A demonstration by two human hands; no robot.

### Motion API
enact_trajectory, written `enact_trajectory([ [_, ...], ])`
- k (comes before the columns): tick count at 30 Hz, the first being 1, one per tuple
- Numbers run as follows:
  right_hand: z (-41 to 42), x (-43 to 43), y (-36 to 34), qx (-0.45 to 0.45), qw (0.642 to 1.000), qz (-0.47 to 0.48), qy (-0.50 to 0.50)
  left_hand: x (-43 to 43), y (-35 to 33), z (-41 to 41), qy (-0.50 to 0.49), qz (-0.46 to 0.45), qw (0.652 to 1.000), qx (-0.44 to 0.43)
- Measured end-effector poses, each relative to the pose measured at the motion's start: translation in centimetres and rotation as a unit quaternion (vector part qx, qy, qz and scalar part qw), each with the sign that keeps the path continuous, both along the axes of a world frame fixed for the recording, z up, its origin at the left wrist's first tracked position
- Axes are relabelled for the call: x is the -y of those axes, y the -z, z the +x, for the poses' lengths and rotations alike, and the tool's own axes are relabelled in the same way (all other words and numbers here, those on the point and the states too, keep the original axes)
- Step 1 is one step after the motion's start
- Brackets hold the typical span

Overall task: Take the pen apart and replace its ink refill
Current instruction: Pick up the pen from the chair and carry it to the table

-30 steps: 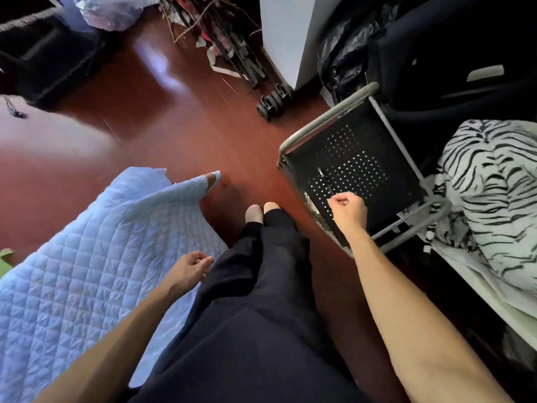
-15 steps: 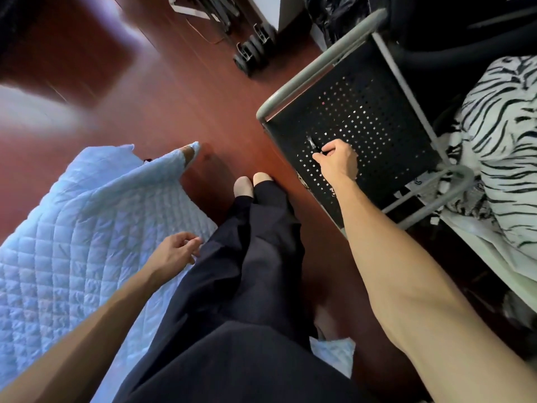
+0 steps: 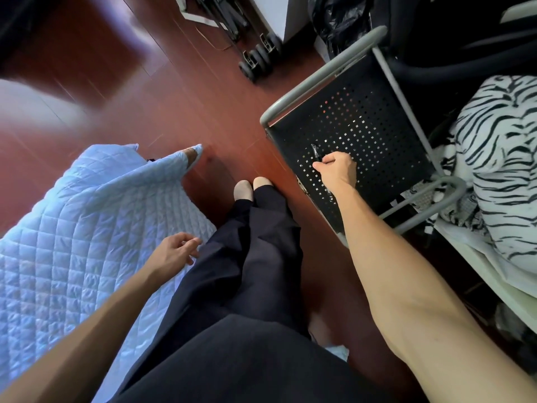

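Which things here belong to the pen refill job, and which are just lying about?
Part of the job:
- pen, gripped in the right hand over the black chair seat
- left hand, open and empty

Just lying about:
- blue quilt
- zebra-striped blanket
- black plastic bag
- wheeled cart

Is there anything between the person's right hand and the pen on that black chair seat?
Nothing visible. The right hand is already closed around the pen over the perforated chair seat; only the pen's tip end sticks out past the fingers. The left hand is empty, open beside the dark trouser leg.
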State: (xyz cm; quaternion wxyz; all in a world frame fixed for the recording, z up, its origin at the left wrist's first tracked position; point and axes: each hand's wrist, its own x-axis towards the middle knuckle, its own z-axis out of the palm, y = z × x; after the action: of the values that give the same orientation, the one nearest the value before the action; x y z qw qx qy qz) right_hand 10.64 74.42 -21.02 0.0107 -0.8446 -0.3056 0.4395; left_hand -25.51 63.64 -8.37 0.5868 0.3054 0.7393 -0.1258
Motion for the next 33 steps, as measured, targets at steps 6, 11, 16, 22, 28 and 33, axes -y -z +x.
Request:
enact_trajectory([
  [6,0.1,1.6,-4.2,-0.016,1.0,0.011,-0.001,0.6,-2.5,-0.1,-0.037,0.031,0.999,-0.002],
  [11,-1.1,3.4,-9.7,-0.045,0.997,0.055,-0.021,1.5,-5.3,-0.5,-0.064,0.065,0.996,0.003],
  [16,-3.5,5.5,-15.2,-0.072,0.99,0.094,-0.072,3.7,-7.2,-1.7,-0.108,0.086,0.99,0.0],
  [22,-6.2,7.6,-19.4,-0.118,0.98,0.105,-0.118,6.5,-8.0,-3.3,-0.15,0.089,0.985,0.005],
  [28,-7.1,8.6,-21.1,-0.157,0.974,0.108,-0.125,8.8,-8.2,-4.2,-0.181,0.082,0.98,-0.001],
  [33,-8.4,7.1,-21.5,-0.185,0.963,0.136,-0.141,9.4,-9.1,-4.6,-0.235,0.106,0.966,0.03],
])
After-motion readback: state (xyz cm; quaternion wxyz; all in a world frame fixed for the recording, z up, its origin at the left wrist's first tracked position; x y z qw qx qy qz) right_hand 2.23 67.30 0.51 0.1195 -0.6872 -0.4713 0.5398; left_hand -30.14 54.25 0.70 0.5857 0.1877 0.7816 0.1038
